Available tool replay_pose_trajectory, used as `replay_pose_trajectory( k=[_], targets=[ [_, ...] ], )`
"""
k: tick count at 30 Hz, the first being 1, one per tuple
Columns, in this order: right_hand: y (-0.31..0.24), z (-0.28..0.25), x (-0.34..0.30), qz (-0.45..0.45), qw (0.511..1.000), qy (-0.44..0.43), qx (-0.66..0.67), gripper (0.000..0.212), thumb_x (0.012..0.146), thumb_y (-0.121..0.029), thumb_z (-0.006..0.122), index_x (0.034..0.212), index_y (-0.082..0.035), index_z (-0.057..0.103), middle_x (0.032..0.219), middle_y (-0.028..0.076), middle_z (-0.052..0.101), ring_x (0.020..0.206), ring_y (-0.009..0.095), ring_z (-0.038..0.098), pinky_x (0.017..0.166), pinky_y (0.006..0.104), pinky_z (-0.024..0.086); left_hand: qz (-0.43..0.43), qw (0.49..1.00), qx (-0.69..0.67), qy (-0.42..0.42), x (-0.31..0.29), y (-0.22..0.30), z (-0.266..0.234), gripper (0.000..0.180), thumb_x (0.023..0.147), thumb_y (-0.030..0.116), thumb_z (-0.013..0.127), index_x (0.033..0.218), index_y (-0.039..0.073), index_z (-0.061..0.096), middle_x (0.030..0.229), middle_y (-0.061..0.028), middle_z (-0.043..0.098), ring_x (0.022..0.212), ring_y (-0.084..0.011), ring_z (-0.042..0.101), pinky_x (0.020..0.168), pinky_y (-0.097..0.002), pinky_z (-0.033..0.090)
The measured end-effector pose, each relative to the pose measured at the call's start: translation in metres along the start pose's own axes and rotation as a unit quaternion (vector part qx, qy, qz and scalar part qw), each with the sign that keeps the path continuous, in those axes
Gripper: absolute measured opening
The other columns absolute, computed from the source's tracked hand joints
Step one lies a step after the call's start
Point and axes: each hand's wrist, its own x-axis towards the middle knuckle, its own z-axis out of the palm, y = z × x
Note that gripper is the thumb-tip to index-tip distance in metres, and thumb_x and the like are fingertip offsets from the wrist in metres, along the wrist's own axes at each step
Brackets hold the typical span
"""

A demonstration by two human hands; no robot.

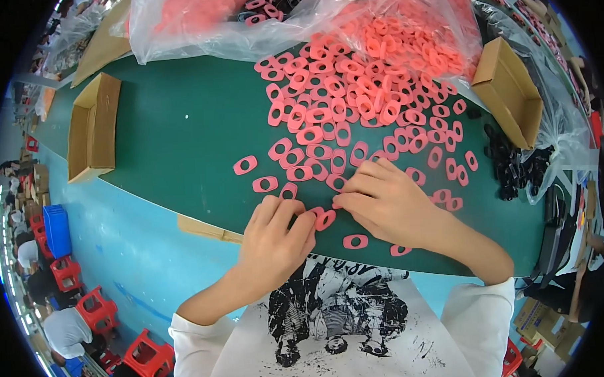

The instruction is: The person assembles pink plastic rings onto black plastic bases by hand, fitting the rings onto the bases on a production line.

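Observation:
Pink flat pieces, each with an oval hole, lie scattered over the green table and thicken into a heap at the back. My left hand is near the table's front edge, its thumb and fingers closed on a couple of pink pieces that overlap. Just right of it, my right hand has its fingers curled and pressed together, fingertips beside another pink piece. Whatever its pinch may hold is hidden. A single pink piece lies in front of my right hand, close to the edge.
Clear plastic bags of pink pieces stand at the back. Open cardboard boxes are at the left and right. Small black parts lie at the right by a clear bag. Red stools and people sit beyond the table's left side.

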Motion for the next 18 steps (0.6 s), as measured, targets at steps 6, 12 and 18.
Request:
replay_pose_trajectory(
  k=[6,12,18],
  targets=[
    [-0.014,-0.008,-0.009,0.021,0.999,-0.019,0.033,0.025,0.069,-0.003,0.073,0.094,-0.006,0.069,0.093,0.003,0.059,0.085,0.022,0.054,0.070,0.0360,0.042,0.047,0.996,-0.069,-0.010,0.003,-0.003,0.004,0.025,0.067,-0.001,0.074,0.091,0.004,0.066,0.095,-0.0079,0.057,0.082,-0.0284,0.054,0.069,-0.0378,0.048],
    [-0.026,-0.009,-0.018,0.011,0.999,0.020,-0.030,0.026,0.070,-0.007,0.073,0.095,-0.007,0.069,0.096,0.002,0.060,0.086,0.020,0.055,0.070,0.0350,0.041,0.033,0.999,-0.016,0.026,0.003,-0.006,0.004,0.022,0.066,0.002,0.072,0.086,0.005,0.064,0.094,-0.0061,0.057,0.084,-0.0248,0.054,0.070,-0.0365,0.047],
    [-0.022,0.008,-0.017,-0.018,1.000,0.003,-0.019,0.017,0.071,-0.011,0.073,0.087,-0.009,0.068,0.093,0.001,0.060,0.089,0.019,0.055,0.071,0.0345,0.041,0.007,0.999,-0.036,0.032,0.011,-0.007,0.000,0.022,0.071,-0.003,0.074,0.090,0.002,0.065,0.082,-0.0064,0.058,0.076,-0.0261,0.052,0.062,-0.0351,0.046]
  ],
)
